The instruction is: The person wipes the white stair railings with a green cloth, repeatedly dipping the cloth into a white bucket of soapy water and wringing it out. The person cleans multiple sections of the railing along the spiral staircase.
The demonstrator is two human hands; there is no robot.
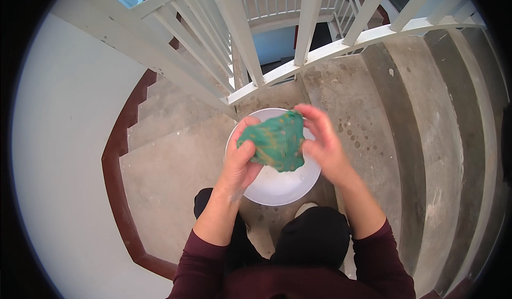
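Note:
A bunched green cloth (280, 141) with yellowish marks is stretched between my two hands, above a round white basin (286, 187). On its left edge my left hand (242, 153) grips it, thumb over the top. At the cloth's right side, my right hand (324, 141) pinches its upper corner; this hand is slightly blurred. The basin stands on the concrete floor between my knees and the railing. Part of its inside is hidden under the cloth and hands; the visible bottom is whitish.
A white metal railing (280, 73) rises just beyond the basin. Concrete steps (432, 139) curve along the right, and other steps (156, 115) lie at the left beside a white wall (68, 139) with a dark red skirting (116, 187). Dark wet spots mark the floor right of the basin.

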